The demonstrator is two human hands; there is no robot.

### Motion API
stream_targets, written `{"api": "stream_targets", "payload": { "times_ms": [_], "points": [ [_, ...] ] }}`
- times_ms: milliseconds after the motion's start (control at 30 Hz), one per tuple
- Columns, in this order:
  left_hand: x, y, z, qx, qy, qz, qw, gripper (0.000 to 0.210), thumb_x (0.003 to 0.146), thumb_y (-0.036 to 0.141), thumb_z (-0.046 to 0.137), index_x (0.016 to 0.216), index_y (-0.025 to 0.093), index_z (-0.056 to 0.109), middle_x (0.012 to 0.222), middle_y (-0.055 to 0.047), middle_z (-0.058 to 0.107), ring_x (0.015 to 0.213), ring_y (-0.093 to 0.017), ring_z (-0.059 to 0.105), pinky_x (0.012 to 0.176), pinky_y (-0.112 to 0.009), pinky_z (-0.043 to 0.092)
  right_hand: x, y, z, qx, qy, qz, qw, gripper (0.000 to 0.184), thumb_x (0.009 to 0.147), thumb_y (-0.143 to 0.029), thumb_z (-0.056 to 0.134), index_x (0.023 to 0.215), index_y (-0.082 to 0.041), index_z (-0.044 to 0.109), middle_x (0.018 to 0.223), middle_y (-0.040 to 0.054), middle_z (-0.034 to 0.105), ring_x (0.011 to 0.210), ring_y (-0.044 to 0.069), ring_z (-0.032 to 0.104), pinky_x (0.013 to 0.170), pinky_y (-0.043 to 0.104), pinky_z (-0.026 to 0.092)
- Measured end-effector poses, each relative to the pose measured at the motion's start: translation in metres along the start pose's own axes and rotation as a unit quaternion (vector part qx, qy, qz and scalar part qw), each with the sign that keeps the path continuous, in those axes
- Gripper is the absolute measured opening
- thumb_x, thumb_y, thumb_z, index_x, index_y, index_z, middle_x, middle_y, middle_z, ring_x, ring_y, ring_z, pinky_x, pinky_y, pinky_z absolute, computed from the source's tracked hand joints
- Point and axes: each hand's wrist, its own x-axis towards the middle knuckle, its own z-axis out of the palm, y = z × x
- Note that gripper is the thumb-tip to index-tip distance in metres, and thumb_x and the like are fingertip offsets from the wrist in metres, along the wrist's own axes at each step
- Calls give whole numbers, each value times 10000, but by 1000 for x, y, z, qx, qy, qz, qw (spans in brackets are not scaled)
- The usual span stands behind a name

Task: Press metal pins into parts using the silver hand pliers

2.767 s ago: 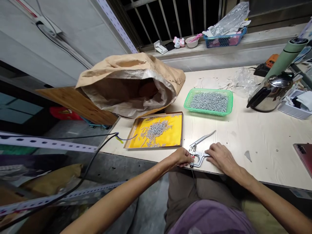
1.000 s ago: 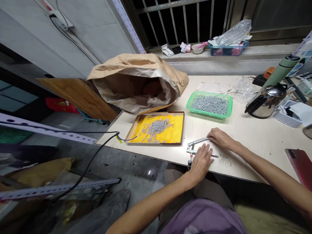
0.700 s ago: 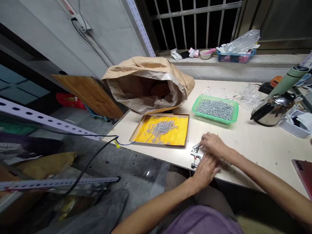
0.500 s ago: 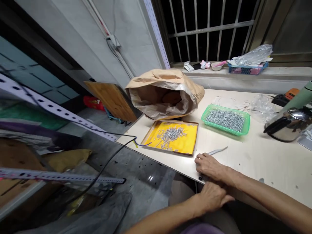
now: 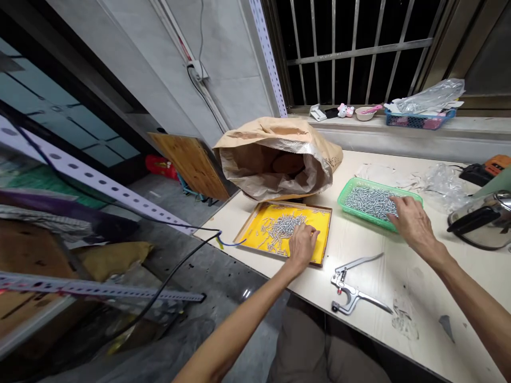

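My left hand (image 5: 302, 246) is over the right part of a shallow tray with a yellow bottom (image 5: 255, 222). Its fingers are curled together at the edge of a pile of small silver metal pins (image 5: 284, 226); what they hold, if anything, is hidden. At the right end of a green plastic basket (image 5: 346, 208) is my right hand (image 5: 413, 221), thumb and fingers apart, fingertips at the similar small metal pieces (image 5: 367, 201) inside. Between my arms, hand-press pliers (image 5: 351, 298) with silver handles lie on the table, with neither hand touching them.
A large open paper sack (image 5: 275, 159) lies behind the tray. To the right are a metal kettle (image 5: 485, 221) and crumpled clear plastic (image 5: 447, 183). A dark cable (image 5: 187, 260) crosses near the table's left corner. Scraps (image 5: 446, 325) lie near the front edge.
Both hands have left the pliers, which now lie flat on the table. My left hand has moved up to the yellow tray, my right hand up to the green basket. The view has shifted slightly.
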Motion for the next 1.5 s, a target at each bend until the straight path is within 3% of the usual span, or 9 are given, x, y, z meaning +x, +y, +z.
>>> {"api": "stream_targets", "payload": {
  "times_ms": [167, 300, 500, 600, 700, 800, 1000, 1233, 1500],
  "points": [
    [39, -15, 5, 71, -71, -79, 992, 115, 857, 204, 562, 888, 126, 641, 986, -115, 634, 976, -232, 561, 775, -316, 447, -44, -14, 23, 36, -95, -31, 994, 335, 904, -278, 416, 1194, -171, 546, 1016, 124, 588, 909, 252, 601, 702, 353, 511],
    [42, -22, 8, 68, -92, -61, 992, 141, 845, 120, 508, 865, 121, 648, 952, -112, 652, 933, -219, 582, 770, -308, 442, -91, -44, 11, 147, -197, -60, 967, 304, 941, -321, 354, 1131, -215, 566, 981, 87, 613, 849, 205, 626, 664, 312, 514],
    [12, -22, -17, -131, -88, -56, 986, 90, 787, 153, 550, 755, 142, 633, 756, -44, 653, 725, -156, 600, 692, -257, 443, -145, -53, -1, 165, -331, -41, 928, 194, 915, -279, 433, 987, -221, 603, 880, 51, 596, 769, 169, 602, 655, 284, 485],
    [-25, -6, -22, -305, -217, -136, 917, 118, 749, 248, 589, 726, 138, 627, 619, 0, 609, 538, -111, 545, 546, -220, 420, -158, -54, 6, 135, -330, -26, 934, 189, 902, -191, 437, 1004, -203, 596, 881, 52, 587, 797, 172, 593, 670, 277, 474],
    [-59, 13, -17, -363, -325, -190, 852, 174, 712, 307, 604, 718, 134, 629, 514, 41, 531, 437, -87, 457, 442, -198, 355, -160, -56, 10, 93, -333, -16, 938, 201, 906, -139, 406, 903, -190, 601, 848, 48, 574, 785, 172, 576, 649, 272, 447],
    [-76, 25, -8, -313, -361, -216, 852, 212, 687, 343, 622, 670, 132, 631, 426, 72, 441, 387, -71, 368, 408, -197, 279, -159, -59, 9, 73, -336, -20, 939, 199, 898, -104, 410, 858, -186, 588, 841, 41, 568, 771, 161, 554, 629, 261, 414],
    [-76, 29, 0, -244, -357, -194, 881, 234, 665, 329, 640, 557, 126, 601, 425, 66, 441, 438, -64, 377, 454, -202, 254, -162, -61, 7, 53, -324, -27, 944, 207, 909, -93, 401, 825, -189, 564, 822, 24, 556, 752, 144, 530, 607, 253, 367],
    [-72, 20, 7, -229, -452, -235, 829, 244, 686, 372, 643, 633, 141, 586, 372, 83, 409, 346, -63, 354, 397, -198, 222, -166, -63, 12, 48, -305, -27, 951, 176, 910, -108, 423, 852, -189, 567, 816, 22, 546, 755, 147, 516, 608, 261, 358],
    [-63, 26, 3, -222, -487, -237, 811, 289, 628, 390, 698, 583, 138, 563, 393, 83, 423, 345, -51, 375, 383, -188, 239, -165, -53, 17, 59, -297, -44, 952, 92, 880, -177, 500, 902, -192, 588, 928, 63, 578, 809, 179, 532, 620, 281, 406]
  ]
}}
